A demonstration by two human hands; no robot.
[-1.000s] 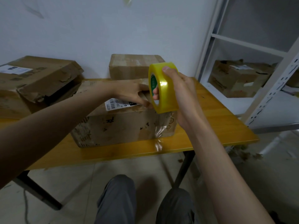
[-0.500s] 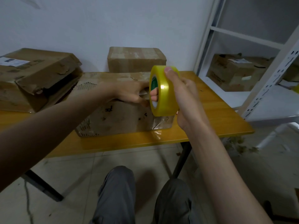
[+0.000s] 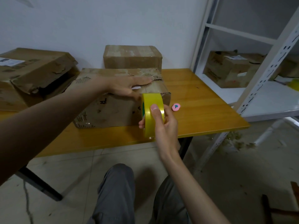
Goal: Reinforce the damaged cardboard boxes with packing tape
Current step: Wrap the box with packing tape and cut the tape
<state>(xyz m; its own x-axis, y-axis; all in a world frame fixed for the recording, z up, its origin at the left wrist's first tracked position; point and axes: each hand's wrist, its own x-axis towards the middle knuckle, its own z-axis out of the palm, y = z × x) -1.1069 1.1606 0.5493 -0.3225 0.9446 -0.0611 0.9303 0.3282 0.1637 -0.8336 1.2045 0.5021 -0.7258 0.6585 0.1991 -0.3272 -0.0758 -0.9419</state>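
- Pressing flat on top of the worn brown cardboard box (image 3: 113, 109), left hand (image 3: 127, 86), fingers straight.
- Right hand (image 3: 163, 125) grips the yellow packing tape roll (image 3: 152, 117) upright against that box's front right corner.

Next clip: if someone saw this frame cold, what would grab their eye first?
The bright yellow tape roll, gripped by the right hand at the near right corner of the middle cardboard box, stands out most. The left hand lies flat on that box's top. After that, the torn box at the table's left and a small pink object on the yellow table.
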